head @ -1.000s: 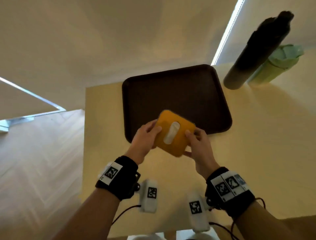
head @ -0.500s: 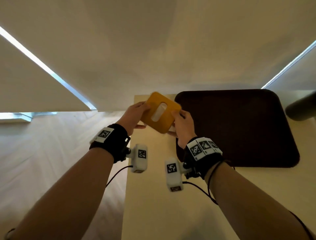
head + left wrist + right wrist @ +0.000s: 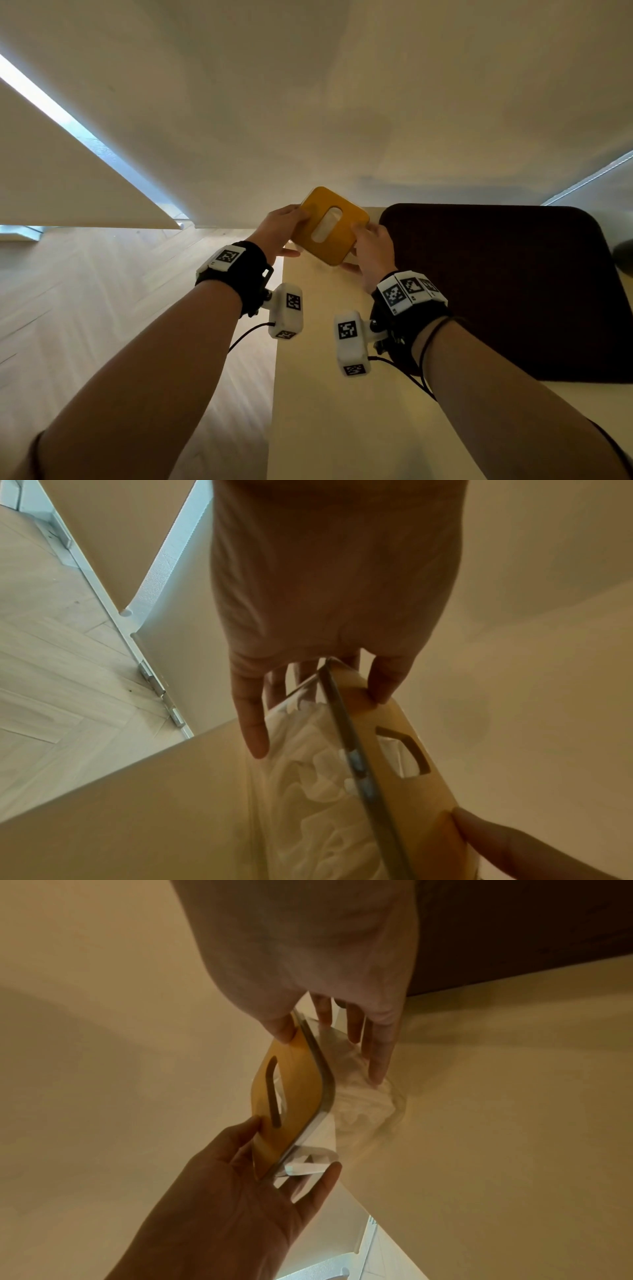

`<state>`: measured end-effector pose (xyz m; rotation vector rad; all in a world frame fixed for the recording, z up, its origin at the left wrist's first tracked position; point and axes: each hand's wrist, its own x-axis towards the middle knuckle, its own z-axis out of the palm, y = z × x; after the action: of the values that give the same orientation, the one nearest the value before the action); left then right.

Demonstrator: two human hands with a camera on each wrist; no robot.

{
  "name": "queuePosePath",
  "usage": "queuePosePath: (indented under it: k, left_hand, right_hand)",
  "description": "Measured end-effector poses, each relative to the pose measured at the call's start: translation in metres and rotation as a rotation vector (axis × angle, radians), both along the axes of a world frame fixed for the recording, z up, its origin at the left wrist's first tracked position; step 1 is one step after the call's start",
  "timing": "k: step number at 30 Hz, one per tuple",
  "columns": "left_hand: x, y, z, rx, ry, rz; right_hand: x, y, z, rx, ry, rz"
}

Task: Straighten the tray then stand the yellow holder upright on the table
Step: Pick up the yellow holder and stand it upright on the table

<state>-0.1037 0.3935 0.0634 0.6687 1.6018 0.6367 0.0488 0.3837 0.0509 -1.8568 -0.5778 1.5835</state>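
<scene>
From the head view the tray (image 3: 496, 291) lies square on the table (image 3: 342, 411), so the step in hand looks like standing the yellow holder (image 3: 329, 226), gripped tilted between left hand (image 3: 274, 229) and right hand (image 3: 371, 250) over the table's far left corner. The left wrist view shows left fingers (image 3: 251, 723) and thumb pinching its rim, white paper showing through the clear body. In the right wrist view the right hand's thumb and fingers (image 3: 377, 1053) clasp the other side; next it needs lowering level, clear of the table edge just beside.

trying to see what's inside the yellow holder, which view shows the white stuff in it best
Left wrist view: the crumpled white tissue fills the clear body under the yellow slotted holder lid. Right wrist shows a smaller patch; head shows only a sliver through the slot.
</scene>
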Motion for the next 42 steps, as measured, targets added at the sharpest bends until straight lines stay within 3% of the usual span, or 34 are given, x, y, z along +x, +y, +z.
queuePosePath:
  k: [8,13,15,42]
  left_hand:
    - [-0.002,0.007,-0.008,-0.006,0.031,-0.009]
    - [-0.012,0.013,-0.013,0.212,0.313,0.009]
    - [-0.016,0.014,-0.014,0.263,0.342,0.005]
    - [-0.032,-0.002,-0.014,0.263,0.261,0.037]
  right_hand:
    - [-0.001,0.006,-0.004,-0.001,-0.035,0.019]
    - [0.000,0.000,-0.008,0.068,-0.128,-0.080]
    - [-0.001,-0.004,-0.010,0.092,-0.112,-0.099]
    - [-0.004,0.022,0.002,0.296,-0.264,0.221]
